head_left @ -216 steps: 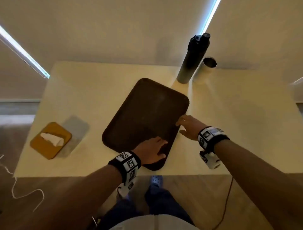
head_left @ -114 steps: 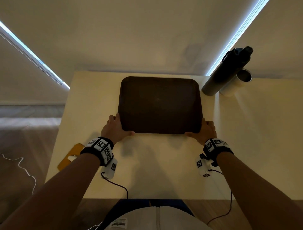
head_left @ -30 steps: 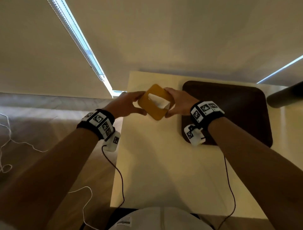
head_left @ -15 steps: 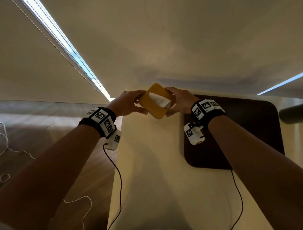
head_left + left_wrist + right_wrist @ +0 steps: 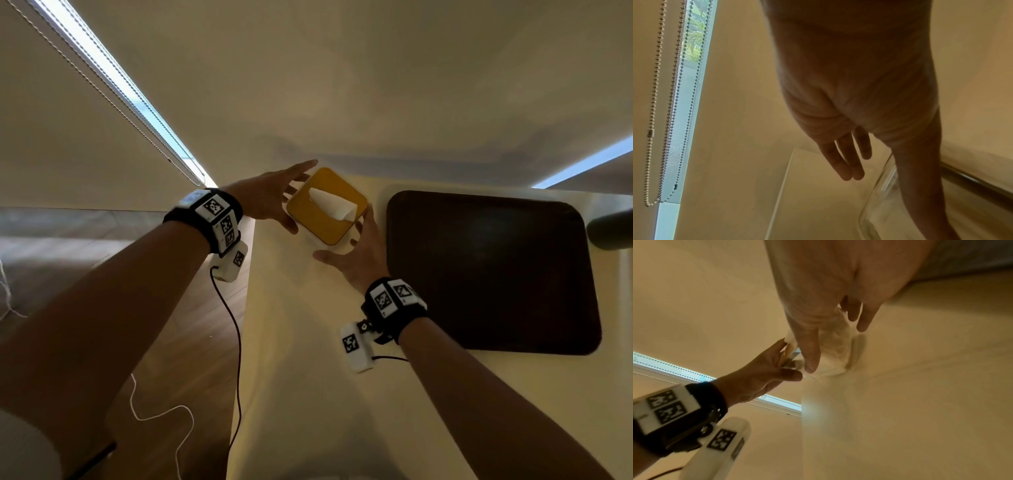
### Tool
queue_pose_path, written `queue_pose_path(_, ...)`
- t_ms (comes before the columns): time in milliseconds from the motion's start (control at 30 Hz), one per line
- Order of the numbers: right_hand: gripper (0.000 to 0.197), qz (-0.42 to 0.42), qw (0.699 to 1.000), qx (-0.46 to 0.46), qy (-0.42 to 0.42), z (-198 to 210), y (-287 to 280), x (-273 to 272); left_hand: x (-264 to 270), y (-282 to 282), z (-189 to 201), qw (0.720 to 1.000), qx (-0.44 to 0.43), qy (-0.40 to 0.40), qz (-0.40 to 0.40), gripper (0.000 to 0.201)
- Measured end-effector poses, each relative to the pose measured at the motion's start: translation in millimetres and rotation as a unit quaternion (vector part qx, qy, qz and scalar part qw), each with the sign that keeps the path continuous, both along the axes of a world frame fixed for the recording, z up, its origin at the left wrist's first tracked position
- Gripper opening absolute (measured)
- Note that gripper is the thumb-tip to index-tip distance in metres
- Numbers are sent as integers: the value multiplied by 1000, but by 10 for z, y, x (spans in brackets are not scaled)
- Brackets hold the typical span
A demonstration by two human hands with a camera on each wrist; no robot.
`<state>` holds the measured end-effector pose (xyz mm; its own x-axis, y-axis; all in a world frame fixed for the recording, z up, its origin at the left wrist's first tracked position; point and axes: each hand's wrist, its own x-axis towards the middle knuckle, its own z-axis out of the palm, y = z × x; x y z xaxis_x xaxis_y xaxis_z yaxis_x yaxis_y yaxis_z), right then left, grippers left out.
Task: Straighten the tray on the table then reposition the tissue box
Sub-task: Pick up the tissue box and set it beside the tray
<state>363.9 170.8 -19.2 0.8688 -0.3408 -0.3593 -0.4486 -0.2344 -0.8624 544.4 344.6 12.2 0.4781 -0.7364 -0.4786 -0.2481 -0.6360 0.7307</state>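
The tissue box [image 5: 325, 214], a clear body with a yellow lid and a white tissue [image 5: 330, 202] sticking up, stands at the table's far left corner. My left hand [image 5: 295, 196] lies along its left side with straight fingers [image 5: 844, 165], the thumb running down the clear wall [image 5: 878, 196]. My right hand [image 5: 342, 236] brackets the near right corner, its thumb and fingers spread and straight; the right wrist view shows them [image 5: 835, 348] beside the box. The dark brown tray [image 5: 489, 270] lies square on the table [image 5: 308, 377] to the right.
A dark bottle [image 5: 613, 229] lies partly out of view at the right edge, beyond the tray. The table's left edge drops to a wood floor with loose cables [image 5: 161, 414]. A window blind with bead chains [image 5: 663, 113] hangs at the left.
The tissue box has come down onto the far left corner. Both hands, which gripped it half a second ago, have loosened and now have their fingers straight beside it.
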Motion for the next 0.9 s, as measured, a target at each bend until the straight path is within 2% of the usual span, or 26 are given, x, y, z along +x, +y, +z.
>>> queue_pose_path(167,102,-36,998,3,-46,33,120,31,-8,-22,32,1000,4,-16,-16,127)
queue_pose_path(333,115,17,999,-28,-23,37,-11,82,-144,17,28,999,-17,-27,34,124)
queue_pose_path(600,114,164,986,-22,13,169,-386,291,-576,178,-114,978,-90,-20,188,121)
queue_pose_path(900,111,184,982,-26,19,144,-439,322,-715,186,-187,968,-116,2,222,117)
